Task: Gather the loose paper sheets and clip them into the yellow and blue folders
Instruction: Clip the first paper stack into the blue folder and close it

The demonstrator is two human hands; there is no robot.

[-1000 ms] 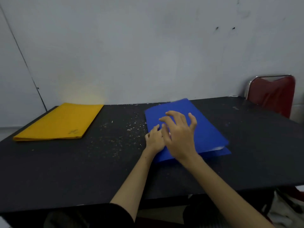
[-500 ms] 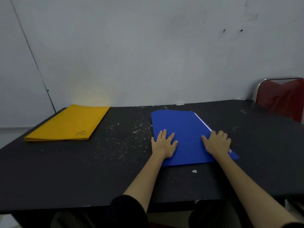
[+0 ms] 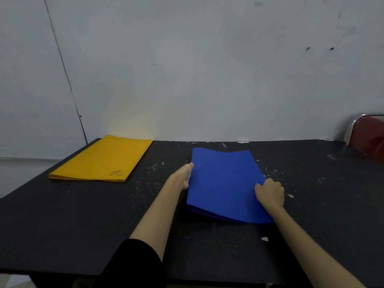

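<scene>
Both hands, left hand and right hand, apparently grip blue folder edges.

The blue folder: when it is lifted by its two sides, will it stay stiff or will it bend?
The blue folder probably flexes: its far edge already curves between the left hand and right hand. It seems light and thin. Its near layers fan apart, so it might open.

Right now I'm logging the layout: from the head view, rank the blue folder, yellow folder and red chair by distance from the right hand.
1. Blue folder: held by the right hand.
2. Red chair: far right.
3. Yellow folder: far left.
</scene>
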